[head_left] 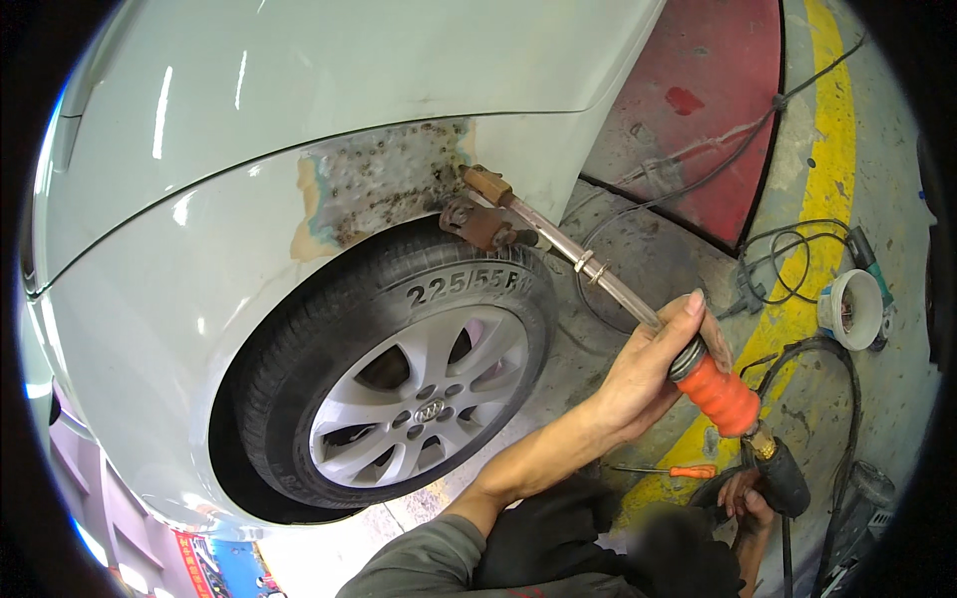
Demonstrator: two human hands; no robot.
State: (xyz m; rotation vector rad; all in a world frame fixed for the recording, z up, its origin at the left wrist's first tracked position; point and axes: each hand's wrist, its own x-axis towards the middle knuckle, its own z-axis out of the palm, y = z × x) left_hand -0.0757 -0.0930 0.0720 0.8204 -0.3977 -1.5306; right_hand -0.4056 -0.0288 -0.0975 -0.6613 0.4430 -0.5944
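Observation:
My left hand [653, 364] is wrapped round the metal shaft of a dent-pulling tool [720, 397], just ahead of its orange grip, thumb along the shaft. The copper-coloured tip [486, 183] reaches the right end of a bare, spot-marked metal patch [384, 179] on the white car fender [189, 249]. Right below the tip, a brown metal clamp [477, 223] sits at the wheel-arch edge. My right hand [748, 496], lower down, has curled fingers beside the black cable connector [783, 478] behind the grip; what they hold is partly hidden.
Under the arch is the wheel [429, 411]. An orange-handled screwdriver [688, 470] lies on the floor. At right are a white bucket [857, 311], a green-and-black power tool [869, 261] and looped black cables [852, 389]. A red panel [688, 110] lies beyond the car.

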